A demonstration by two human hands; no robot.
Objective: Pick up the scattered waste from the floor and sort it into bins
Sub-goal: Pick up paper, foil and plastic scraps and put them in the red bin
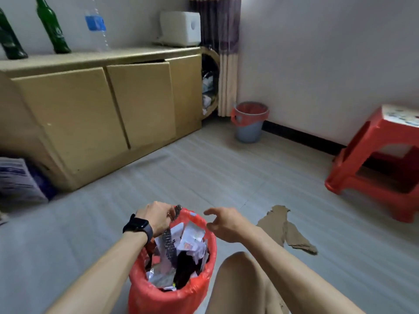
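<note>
Head view looks down on a round bin lined with a red plastic bag (163,300), standing on the pale grey tiled floor (204,168) just in front of the person's bare knee (240,275). Inside it lie white paper scraps, crumpled foil and dark wrappers, heaped close to the rim.

The left hand (156,217), with a black smartwatch (138,226) on its wrist, is over the far left edge of the bin. Its fingers and thumb pinch the top of a long dark grey patterned strip of waste (167,242), which hangs down from the fingers into the bin among the scraps. The right hand (223,223) hovers above the bin's right rim with loosely spread, slightly bent fingers, holding nothing and touching nothing.

A torn piece of flat brown cardboard (288,230) lies on the floor to the right of the bin, near the right forearm but apart from it.

By the far wall, beside a striped curtain (223,53), stands a grey-blue bucket bin with a red liner (248,123). A red plastic stool (371,168) sits at the right. Along the left runs a tan low cabinet (90,114); on its top stand two green glass bottles (51,26), a clear plastic bottle with a blue label (96,23) and a white boxy appliance (181,28).
</note>
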